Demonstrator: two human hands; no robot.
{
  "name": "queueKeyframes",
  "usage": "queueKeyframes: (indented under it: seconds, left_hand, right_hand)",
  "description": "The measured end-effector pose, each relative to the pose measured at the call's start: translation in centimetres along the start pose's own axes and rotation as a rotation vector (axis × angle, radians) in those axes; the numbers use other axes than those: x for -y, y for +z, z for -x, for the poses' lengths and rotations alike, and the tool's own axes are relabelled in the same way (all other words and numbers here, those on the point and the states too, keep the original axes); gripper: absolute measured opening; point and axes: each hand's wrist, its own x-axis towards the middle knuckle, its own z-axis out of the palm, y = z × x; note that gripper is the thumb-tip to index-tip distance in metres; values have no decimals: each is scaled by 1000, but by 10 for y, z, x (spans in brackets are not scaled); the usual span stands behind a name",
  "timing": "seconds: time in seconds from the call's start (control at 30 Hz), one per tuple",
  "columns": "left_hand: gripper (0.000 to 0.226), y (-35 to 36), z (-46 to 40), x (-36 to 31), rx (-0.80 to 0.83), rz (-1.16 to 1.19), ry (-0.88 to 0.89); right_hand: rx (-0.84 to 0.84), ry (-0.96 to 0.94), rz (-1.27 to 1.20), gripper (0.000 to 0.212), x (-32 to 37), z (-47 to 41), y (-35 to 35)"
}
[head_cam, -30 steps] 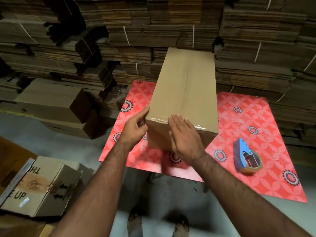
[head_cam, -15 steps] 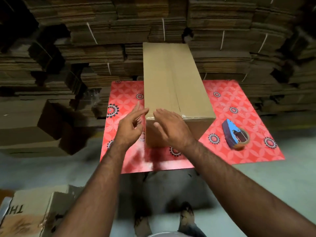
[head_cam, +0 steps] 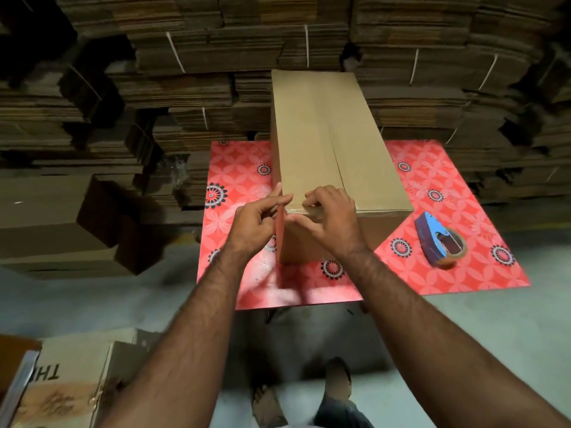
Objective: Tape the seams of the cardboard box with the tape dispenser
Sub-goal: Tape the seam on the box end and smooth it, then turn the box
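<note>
A long brown cardboard box (head_cam: 324, 143) lies on a red patterned table (head_cam: 432, 282), its centre seam running away from me. Shiny clear tape crosses its near top edge. My left hand (head_cam: 256, 223) is at the box's near left top corner, thumb on the top edge and fingers curled against the left side. My right hand (head_cam: 330, 220) grips the near top edge beside it, with curled fingertips on the taped edge and the thumb stretched across the front face. The blue tape dispenser (head_cam: 438, 239) lies on the table to the right of the box, untouched.
Tied bundles of flat cardboard (head_cam: 278, 41) are stacked high behind and beside the table. Brown boxes (head_cam: 61, 223) stand at the left, and a printed carton (head_cam: 71, 381) sits on the grey floor at the lower left. My feet show below the table's front edge.
My right hand went from lying flat on the near edge to curling over it nearer the left corner. My left hand shifted up to that corner. The dispenser has not moved.
</note>
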Motion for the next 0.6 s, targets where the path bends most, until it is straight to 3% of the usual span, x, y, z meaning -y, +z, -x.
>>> queueKeyframes:
  seconds: [0.13, 0.23, 0.4, 0.6]
  left_hand:
    - [73, 0, -2, 4, 7, 9, -9]
    - [74, 0, -2, 4, -14, 0, 3]
    - [64, 1, 1, -1, -27, 29, 13]
    - [59, 2, -3, -1, -34, -10, 33]
  right_hand:
    - [-51, 56, 150, 51, 3, 9, 9]
    - [2, 8, 269, 56, -1, 17, 18]
    - [14, -24, 20, 51, -7, 11, 2]
    - [5, -10, 116, 42, -8, 13, 15]
